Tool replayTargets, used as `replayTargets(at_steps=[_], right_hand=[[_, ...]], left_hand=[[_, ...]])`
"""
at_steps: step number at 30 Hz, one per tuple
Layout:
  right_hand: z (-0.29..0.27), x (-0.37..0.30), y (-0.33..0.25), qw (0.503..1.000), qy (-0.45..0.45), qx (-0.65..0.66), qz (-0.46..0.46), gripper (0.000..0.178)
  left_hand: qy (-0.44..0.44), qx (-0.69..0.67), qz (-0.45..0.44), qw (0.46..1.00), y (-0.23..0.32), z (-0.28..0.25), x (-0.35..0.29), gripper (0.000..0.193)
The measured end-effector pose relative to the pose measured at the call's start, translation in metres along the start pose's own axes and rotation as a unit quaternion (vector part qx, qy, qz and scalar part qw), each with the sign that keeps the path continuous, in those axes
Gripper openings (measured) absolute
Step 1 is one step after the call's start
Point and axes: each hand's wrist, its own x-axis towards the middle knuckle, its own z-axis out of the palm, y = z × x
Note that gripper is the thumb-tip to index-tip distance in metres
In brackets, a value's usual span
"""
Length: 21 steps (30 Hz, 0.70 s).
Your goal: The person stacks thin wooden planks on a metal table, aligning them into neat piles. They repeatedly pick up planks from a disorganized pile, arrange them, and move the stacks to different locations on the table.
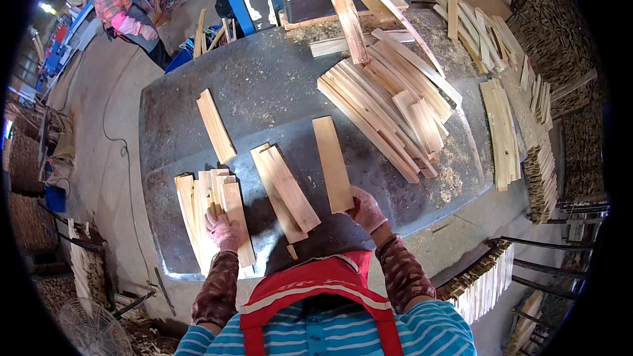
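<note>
My right hand (367,209), in a pinkish work glove, grips the near end of a flat pale wooden board (331,161). The board points away from me over the dark table. On the left, my gloved left hand (223,232) lies on a pile of short wooden boards (236,214), its fingers apart over their upper faces. Between my hands sit two overlapping boards (283,188), touching neither hand. Farther off, beyond the left pile, another narrow board (215,126) rests by itself.
A large heap of boards (382,112) covers the table's right side. Sawdust lies on the dark tabletop (264,79). Stacked wood (501,135) stands past the right edge. A wire-cage fan (92,329) is at lower left. Another person (125,16) stands at far left.
</note>
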Motion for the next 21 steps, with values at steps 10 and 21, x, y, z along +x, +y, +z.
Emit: replayTargets(at_steps=[10,21], right_hand=[[0.000,-0.024,0.007,0.890,-0.114,-0.376,-0.231,0.036],[0.050,-0.014,0.003,0.714,-0.011,-0.686,-0.135,0.043]], left_hand=[[0.106,0.010,-0.201,0.974,0.003,0.021,0.032,0.072],[-0.258,-0.772,-0.121,0.569,0.213,-0.016,-0.014,0.032]])
